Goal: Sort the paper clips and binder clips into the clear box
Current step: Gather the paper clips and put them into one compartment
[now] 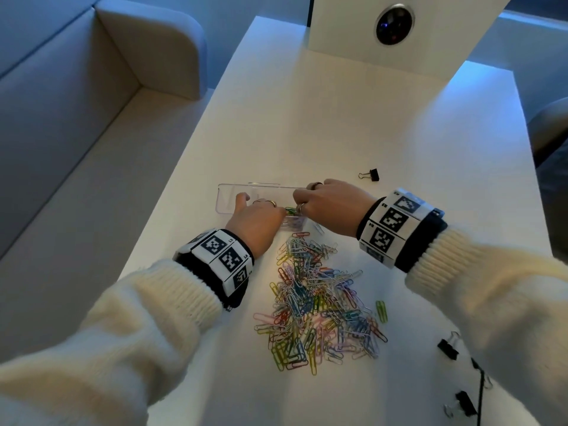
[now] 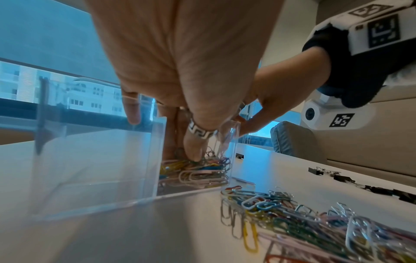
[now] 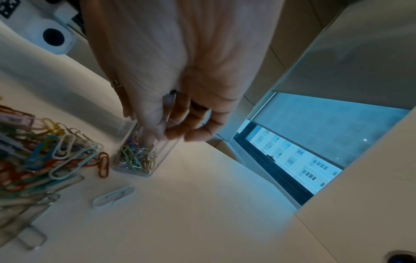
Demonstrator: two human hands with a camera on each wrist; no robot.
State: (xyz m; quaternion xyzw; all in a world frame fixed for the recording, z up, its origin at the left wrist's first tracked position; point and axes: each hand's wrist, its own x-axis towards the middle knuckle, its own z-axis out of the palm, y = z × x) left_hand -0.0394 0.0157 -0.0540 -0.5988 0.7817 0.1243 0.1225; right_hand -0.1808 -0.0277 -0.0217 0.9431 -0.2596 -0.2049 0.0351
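Note:
A long clear box [image 1: 233, 195] lies across the white table, and its right compartment holds coloured paper clips [image 1: 293, 223]. My left hand [image 1: 261, 207] reaches down into that compartment. In the left wrist view its ringed thumb [image 2: 195, 153] presses straight on the clips [image 2: 198, 172] inside the box [image 2: 90, 169]. My right hand [image 1: 302, 204] hovers at the box's right end with curled fingers. Between thumb and fingers [image 3: 171, 133] shows a thin silvery clip [image 3: 169, 110], above the filled compartment [image 3: 135, 154]. A big loose pile of paper clips [image 1: 316, 302] lies nearer me.
One black binder clip [image 1: 370, 174] sits beyond my right hand; two more [image 1: 448, 348] [image 1: 464, 405] lie by a black cable at the near right. A single white clip [image 3: 113, 195] lies beside the box. A sofa [image 1: 92, 118] borders the table's left; a white stand [image 1: 393, 24] stands at the far end.

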